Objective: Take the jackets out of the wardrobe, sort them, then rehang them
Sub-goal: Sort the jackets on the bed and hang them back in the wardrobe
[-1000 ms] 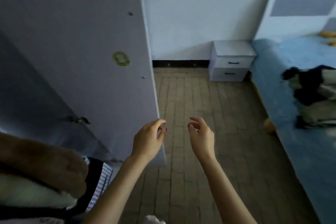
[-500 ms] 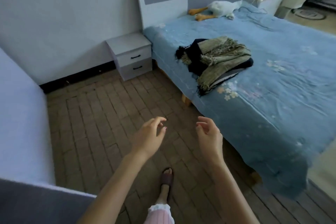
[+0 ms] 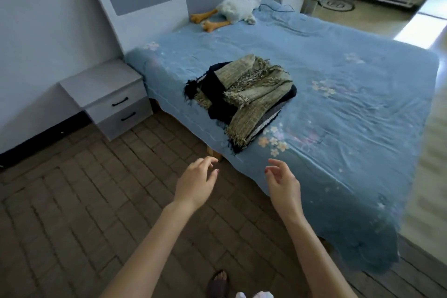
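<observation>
Reaching with our left hand (image 3: 197,182) and right hand (image 3: 283,182) loosely open and empty, we judge the jackets (image 3: 244,97) (fringed, floppy, light) best gathered underneath.

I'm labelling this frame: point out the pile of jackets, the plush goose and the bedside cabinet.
pile of jackets (image 3: 251,94), head view, green tweed top layer.
plush goose (image 3: 235,9), head view, white body.
bedside cabinet (image 3: 101,82), head view, top panel.

The jackets (image 3: 246,94) are coarse, fringed woven cloth on a smooth, matt cotton-like bed (image 3: 338,109) cover; the floor (image 3: 72,201) is rough brick.
</observation>
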